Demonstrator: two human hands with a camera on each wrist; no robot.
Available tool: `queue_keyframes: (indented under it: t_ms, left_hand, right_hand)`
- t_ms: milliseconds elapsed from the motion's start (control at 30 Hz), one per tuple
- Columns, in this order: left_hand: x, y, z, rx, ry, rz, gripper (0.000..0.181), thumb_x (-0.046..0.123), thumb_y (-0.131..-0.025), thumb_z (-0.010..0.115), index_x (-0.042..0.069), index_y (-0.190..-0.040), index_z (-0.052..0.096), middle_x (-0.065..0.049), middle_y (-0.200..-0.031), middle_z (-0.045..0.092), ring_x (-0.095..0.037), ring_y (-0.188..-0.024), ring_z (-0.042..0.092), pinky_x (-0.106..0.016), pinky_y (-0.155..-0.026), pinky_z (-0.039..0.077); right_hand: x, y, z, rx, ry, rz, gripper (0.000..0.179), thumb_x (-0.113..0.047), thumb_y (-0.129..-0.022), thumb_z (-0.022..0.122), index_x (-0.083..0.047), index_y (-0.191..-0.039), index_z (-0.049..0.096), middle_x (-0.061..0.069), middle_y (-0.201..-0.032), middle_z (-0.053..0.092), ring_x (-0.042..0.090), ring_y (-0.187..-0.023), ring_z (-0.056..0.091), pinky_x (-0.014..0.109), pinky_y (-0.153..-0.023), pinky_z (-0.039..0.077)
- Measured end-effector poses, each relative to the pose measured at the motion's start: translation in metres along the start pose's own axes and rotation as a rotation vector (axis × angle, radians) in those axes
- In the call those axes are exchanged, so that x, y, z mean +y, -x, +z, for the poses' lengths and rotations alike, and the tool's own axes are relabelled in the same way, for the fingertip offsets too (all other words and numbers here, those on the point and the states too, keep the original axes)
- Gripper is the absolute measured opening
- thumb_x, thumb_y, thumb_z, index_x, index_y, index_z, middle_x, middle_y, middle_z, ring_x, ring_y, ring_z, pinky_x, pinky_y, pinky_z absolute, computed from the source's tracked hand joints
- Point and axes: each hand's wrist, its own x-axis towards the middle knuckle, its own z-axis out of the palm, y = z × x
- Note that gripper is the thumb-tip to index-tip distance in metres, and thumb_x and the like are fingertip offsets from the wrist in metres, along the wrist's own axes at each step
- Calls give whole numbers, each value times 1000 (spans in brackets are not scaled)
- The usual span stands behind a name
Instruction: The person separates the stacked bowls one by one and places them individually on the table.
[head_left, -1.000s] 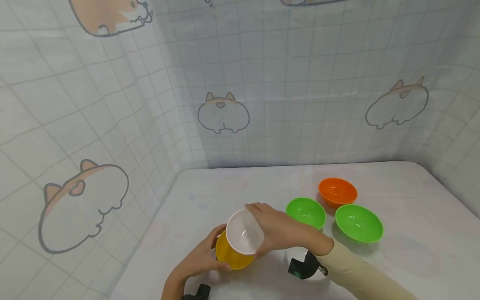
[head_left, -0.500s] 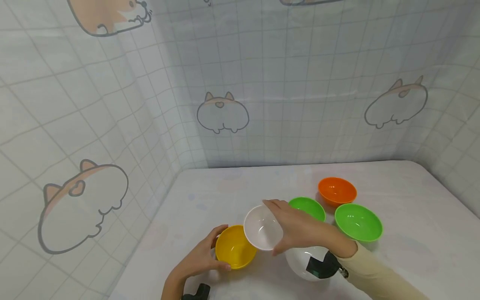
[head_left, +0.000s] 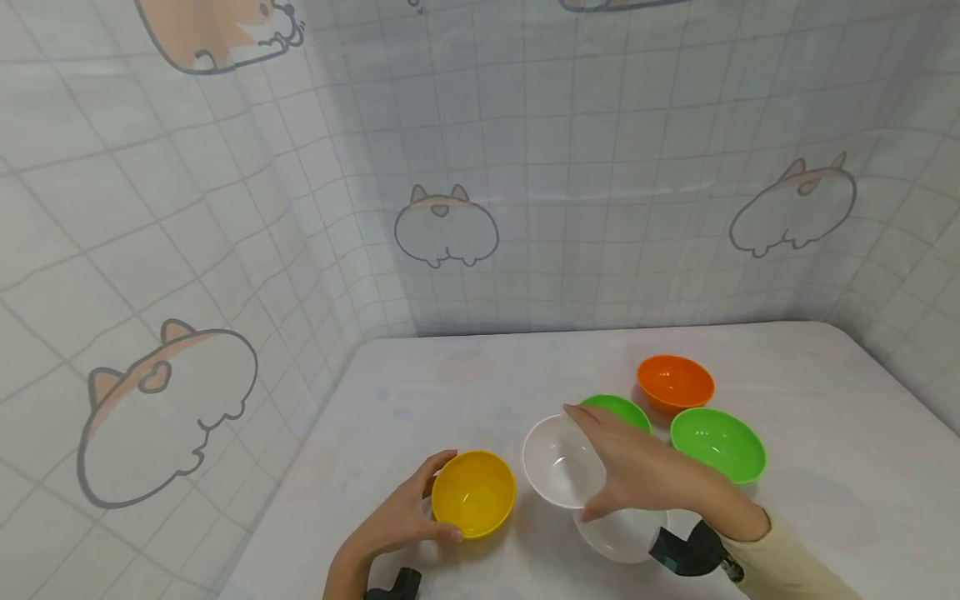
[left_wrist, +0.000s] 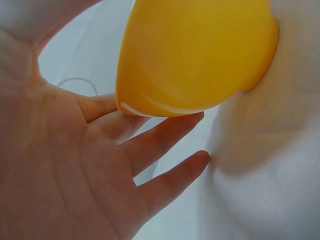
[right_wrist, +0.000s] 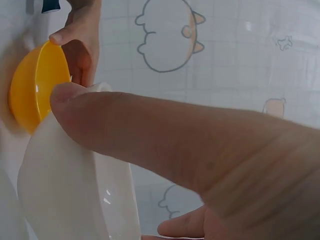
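My right hand grips a white bowl by its right side, thumb and fingers spread across the rim. The right wrist view shows that thumb lying over the edge of the white bowl. My left hand holds a yellow bowl from its left, thumb at the near side and fingers at the far side. In the left wrist view the fingertips lie against the wall of the yellow bowl, which stands on the table. A second white bowl sits partly hidden below the held one.
One green bowl is partly covered by my right hand. Another green bowl stands to its right, with an orange bowl behind. A white cloth covers the table, and patterned curtains enclose it.
My right hand has carried the white bowl rightward from over the yellow bowl to beside it, uncovering the yellow bowl's inside. My left hand and the yellow bowl have stayed put.
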Motion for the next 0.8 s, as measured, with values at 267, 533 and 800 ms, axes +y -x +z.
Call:
queue_keyframes:
  t_ms: [267, 533, 800]
  left_hand:
    - [-1, -1, 0, -3, -5, 4, 95, 33, -76, 82, 12, -150, 28, -17, -152, 31, -35, -124, 48, -62, -101, 33]
    - [-2, -2, 1, 1, -17, -18, 95, 36, -76, 82, 13, -150, 28, -18, -152, 31, -35, -123, 49, -62, -100, 32]
    - [-4, -2, 1, -4, -19, -9, 95, 35, -76, 82, 13, -150, 28, -18, -152, 30, -35, -123, 49, -63, -100, 32]
  right_hand:
    - [6, 18, -6, 68, 43, -21, 111, -39, -56, 91, 0, -145, 36, 11, -144, 40, 28, -124, 44, 48, -92, 47]
    - [9, 33, -16, 80, 29, 87, 114, -44, -56, 91, 1, -146, 36, 22, -148, 33, 41, -130, 38, 55, -89, 47]
    - [20, 51, -21, 119, 27, 108, 119, -47, -57, 90, 1, -149, 31, 19, -156, 22, 41, -132, 37, 54, -92, 44]
